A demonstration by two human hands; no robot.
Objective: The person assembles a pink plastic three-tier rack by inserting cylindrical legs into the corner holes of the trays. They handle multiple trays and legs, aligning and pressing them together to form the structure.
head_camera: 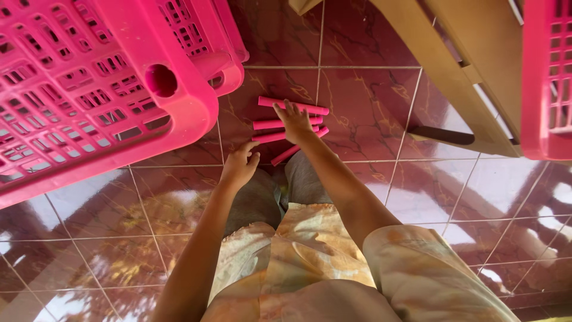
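Note:
Several pink plastic rods [271, 124] lie on the dark red tiled floor [369, 101] in front of my knees. My right hand [295, 122] reaches forward with its fingers spread flat over the rods, touching them. Nearer to me, my left hand [239, 166] hovers at the near ends of the rods, fingers curled loosely, and holds nothing that I can see. A big pink plastic lattice crate [89, 89] is close to the camera at the upper left.
A wooden furniture frame [453, 65] slants across the upper right, with another pink lattice crate [548, 77] at the right edge. Glossy floor tiles spread all around my legs.

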